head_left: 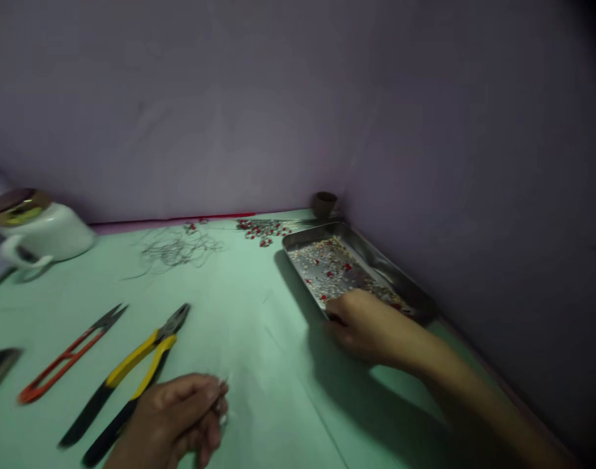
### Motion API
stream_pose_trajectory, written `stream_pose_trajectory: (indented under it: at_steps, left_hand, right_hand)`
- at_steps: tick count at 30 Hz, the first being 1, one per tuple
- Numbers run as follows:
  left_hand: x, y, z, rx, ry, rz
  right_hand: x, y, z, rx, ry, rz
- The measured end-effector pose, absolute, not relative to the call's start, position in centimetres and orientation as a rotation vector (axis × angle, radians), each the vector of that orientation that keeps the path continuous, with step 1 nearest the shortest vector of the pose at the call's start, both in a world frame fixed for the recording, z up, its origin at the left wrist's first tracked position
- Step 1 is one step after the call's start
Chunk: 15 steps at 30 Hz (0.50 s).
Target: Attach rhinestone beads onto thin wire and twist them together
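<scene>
My left hand (pixel 178 417) rests on the green table near its front edge, fingers pinched together on a thin silvery bit that I cannot make out. It lies just right of the yellow-and-black pliers (pixel 131 378). My right hand (pixel 370 329) reaches to the near left edge of the metal tray (pixel 400 280), fingers curled down at the rim; whether they hold anything is hidden. Small red and silver beads are scattered inside the tray.
Orange thread snips (pixel 68 355) lie left of the pliers. A tangle of thin wire (pixel 178 247) and a cluster of red beads (pixel 263 229) lie near the wall. A white mug (pixel 43 234) stands far left. A small dark cup (pixel 324 203) sits in the corner.
</scene>
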<state>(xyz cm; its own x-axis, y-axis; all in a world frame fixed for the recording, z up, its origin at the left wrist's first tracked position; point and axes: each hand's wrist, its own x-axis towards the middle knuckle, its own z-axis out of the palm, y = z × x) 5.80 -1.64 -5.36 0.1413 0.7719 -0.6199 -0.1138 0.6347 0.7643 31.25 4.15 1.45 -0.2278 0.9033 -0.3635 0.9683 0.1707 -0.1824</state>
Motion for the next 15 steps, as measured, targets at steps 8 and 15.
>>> stream_pose_trajectory:
  at_steps: [8, 15]
  left_hand:
    - [6.2, -1.9, -4.7, 0.695, 1.214, 0.782]
    - [5.7, -2.3, -5.2, 0.749, 1.125, 0.803]
  right_hand:
    - [29.6, 3.1, 0.4, 1.795, 2.332, -0.721]
    - [29.6, 2.7, -0.1, 1.734, 2.445, -0.612]
